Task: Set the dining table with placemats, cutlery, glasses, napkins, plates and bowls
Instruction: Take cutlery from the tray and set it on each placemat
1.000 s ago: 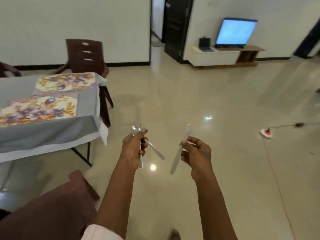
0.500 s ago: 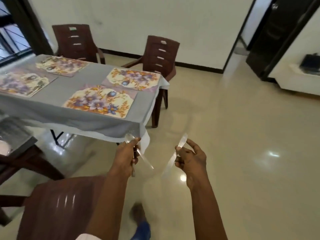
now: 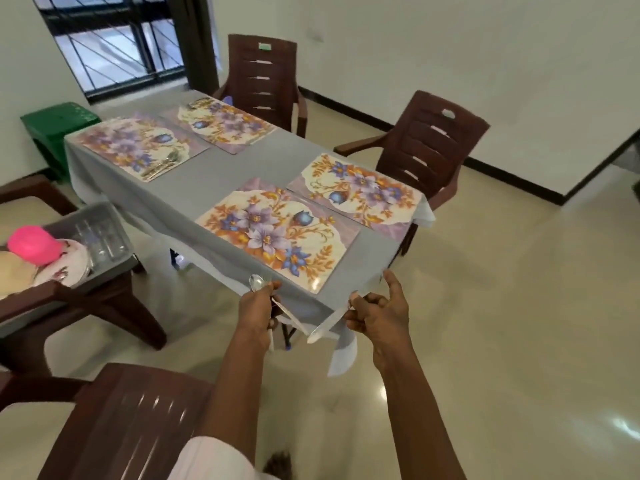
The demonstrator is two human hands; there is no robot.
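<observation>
Grey-clothed dining table [image 3: 194, 188] stands before a barred window. At its near edge the left hand [image 3: 256, 306] grips a spoon [image 3: 257, 283], bowl up; the right hand [image 3: 377, 308] pinches a knife [image 3: 325, 327], one finger raised. The nearest placemat [image 3: 277, 233] lies just beyond both. Cutlery [image 3: 162, 164] rests on the far-left placemat [image 3: 131, 143]. A green label [image 3: 265, 46] on the far chair [image 3: 263, 84] is too blurred to read.

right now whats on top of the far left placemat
Cutlery lies near one corner of that placemat, too blurred to tell the pieces; the print under it is hidden.
</observation>
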